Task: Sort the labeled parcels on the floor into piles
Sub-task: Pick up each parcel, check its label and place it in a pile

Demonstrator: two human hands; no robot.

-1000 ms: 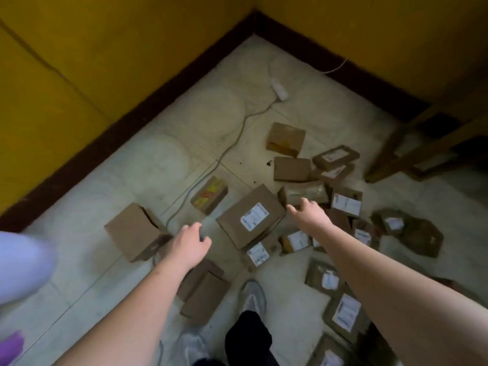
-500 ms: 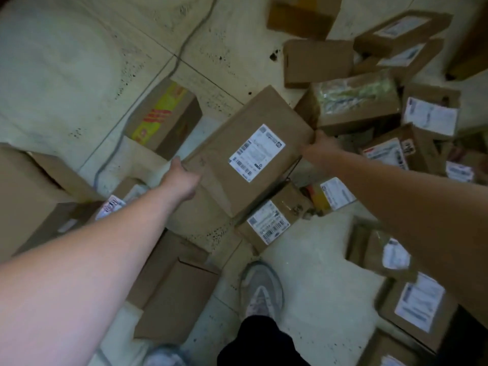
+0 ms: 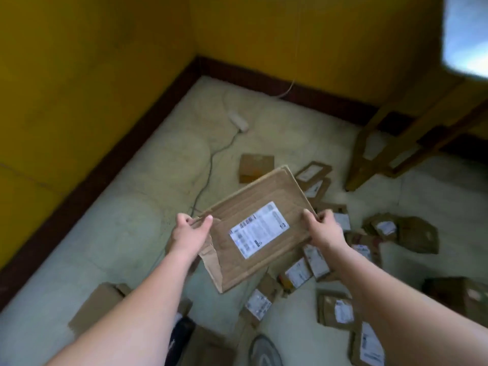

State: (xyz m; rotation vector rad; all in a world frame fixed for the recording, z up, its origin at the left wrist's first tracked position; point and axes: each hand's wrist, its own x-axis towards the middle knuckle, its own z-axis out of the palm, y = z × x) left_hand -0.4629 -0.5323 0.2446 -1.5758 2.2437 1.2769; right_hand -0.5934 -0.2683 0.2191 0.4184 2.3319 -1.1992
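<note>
Lifted off the floor since half a second ago, the large brown parcel (image 3: 257, 228) is now hanging in the air between both hands, its white label (image 3: 259, 230) facing up toward the camera. The left hand (image 3: 190, 231) is pinching the near-left corner, thumb on top and fingers curling under a crumpled flap; the right hand (image 3: 322, 229) is gripping the opposite edge, fingers wrapped over it. The view is also pulling back, so the person seems to be straightening up. Below and to the right of the grip, the other labeled parcels (image 3: 311, 265) are lying scattered on the floor (image 3: 126, 233), unsorted, with plain flattened boxes (image 3: 97, 307) under the left forearm. Beyond the grip, a white cable (image 3: 208, 167) is running toward the yellow wall (image 3: 79, 75), and wooden furniture legs (image 3: 390, 154) are standing far right. Judging from this, the first pick is being made, and the label is probably being read to choose a pile.
</note>
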